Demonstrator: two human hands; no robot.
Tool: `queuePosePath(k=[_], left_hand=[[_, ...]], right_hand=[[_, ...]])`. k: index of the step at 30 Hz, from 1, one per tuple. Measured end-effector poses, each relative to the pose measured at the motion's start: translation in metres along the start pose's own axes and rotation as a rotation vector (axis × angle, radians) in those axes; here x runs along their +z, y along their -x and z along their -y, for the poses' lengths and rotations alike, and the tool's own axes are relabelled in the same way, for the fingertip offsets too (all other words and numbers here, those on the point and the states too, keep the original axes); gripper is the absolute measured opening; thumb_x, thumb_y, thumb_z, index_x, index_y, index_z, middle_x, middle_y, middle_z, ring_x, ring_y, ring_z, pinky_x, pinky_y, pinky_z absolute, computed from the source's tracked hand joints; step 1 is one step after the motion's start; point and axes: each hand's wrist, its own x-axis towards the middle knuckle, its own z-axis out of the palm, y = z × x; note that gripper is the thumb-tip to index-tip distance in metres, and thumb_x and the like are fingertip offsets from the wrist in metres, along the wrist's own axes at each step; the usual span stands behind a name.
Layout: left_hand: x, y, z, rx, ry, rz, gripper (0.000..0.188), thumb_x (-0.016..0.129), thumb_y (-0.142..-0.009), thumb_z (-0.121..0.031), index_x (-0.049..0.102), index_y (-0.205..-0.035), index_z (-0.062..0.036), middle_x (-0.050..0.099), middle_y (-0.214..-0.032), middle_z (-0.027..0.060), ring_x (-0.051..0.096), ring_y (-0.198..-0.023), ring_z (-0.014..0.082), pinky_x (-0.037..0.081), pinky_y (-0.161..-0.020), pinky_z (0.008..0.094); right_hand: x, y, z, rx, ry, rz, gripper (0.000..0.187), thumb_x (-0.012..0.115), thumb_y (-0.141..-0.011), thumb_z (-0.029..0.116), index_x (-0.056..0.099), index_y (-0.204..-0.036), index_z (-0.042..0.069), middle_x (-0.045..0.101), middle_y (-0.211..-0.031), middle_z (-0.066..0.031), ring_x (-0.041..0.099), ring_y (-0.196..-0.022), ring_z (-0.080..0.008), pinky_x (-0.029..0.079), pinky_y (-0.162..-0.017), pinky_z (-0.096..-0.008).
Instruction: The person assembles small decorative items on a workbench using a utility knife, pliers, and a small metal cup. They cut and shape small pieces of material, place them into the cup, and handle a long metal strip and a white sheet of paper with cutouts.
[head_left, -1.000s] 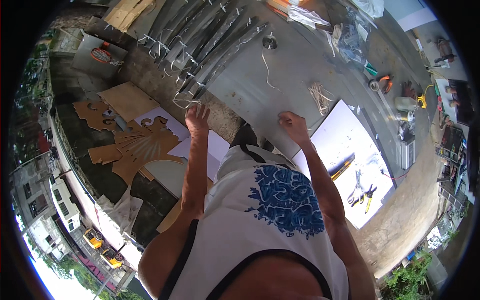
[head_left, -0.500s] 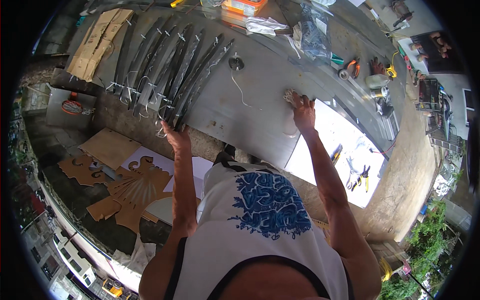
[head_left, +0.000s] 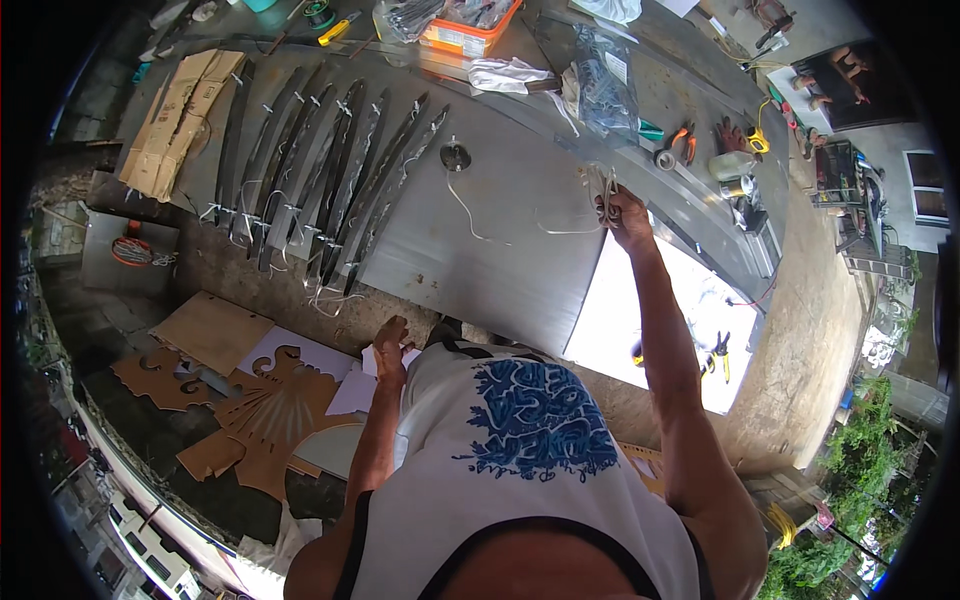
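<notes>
My right hand (head_left: 628, 218) is closed around a small coil of thin whitish wire (head_left: 608, 182), just above the metal table (head_left: 440, 245). A loose end of that wire curves out to the left. My left hand (head_left: 391, 345) hangs off the table's near edge, close to my body, fingers parted and with nothing visible in it. Several long, dark, curved strips (head_left: 335, 175) lie side by side on the left of the table, with thin wires and small ties along them. A small round metal piece (head_left: 456, 155) trailing a wire sits between the strips and my right hand.
A bright white sheet (head_left: 620, 310) with yellow-handled pliers (head_left: 718, 352) lies at right. Folded cardboard (head_left: 180, 125) rests far left. Along the back are an orange tub (head_left: 470, 35), a white cloth (head_left: 510, 75) and orange-handled pliers (head_left: 684, 143). Cut brown panels (head_left: 270, 405) lie below left.
My left hand has left the near ends of the strips and drawn back toward my body. My right hand has lifted the wire coil off the table, slightly to the right.
</notes>
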Motion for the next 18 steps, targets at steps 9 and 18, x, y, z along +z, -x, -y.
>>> queuePosePath(k=[9, 18], left_hand=[[-0.028, -0.012, 0.090, 0.279, -0.658, 0.028, 0.044, 0.066, -0.089, -0.030, 0.069, -0.117, 0.0030, 0.069, -0.118, 0.0218, 0.065, -0.116, 0.0297, 0.047, -0.101, 0.0358], [-0.027, 0.025, 0.109, 0.211, -0.789, -0.080, 0.027, 0.064, -0.084, -0.029, 0.076, -0.093, -0.0066, 0.074, -0.085, 0.0135, 0.069, -0.076, 0.0244, 0.051, -0.071, 0.0395]], right_hand=[[-0.016, -0.118, 0.021, 0.008, -0.152, -0.133, 0.027, 0.055, -0.087, 0.007, 0.058, -0.113, 0.000, 0.067, -0.089, -0.0157, 0.062, -0.065, -0.0263, 0.049, -0.054, -0.0373], [-0.044, -0.201, 0.022, -0.377, -0.785, 0.068, 0.008, 0.058, -0.086, 0.002, 0.063, -0.083, 0.007, 0.066, -0.083, -0.0054, 0.062, -0.081, -0.0185, 0.048, -0.071, -0.0350]])
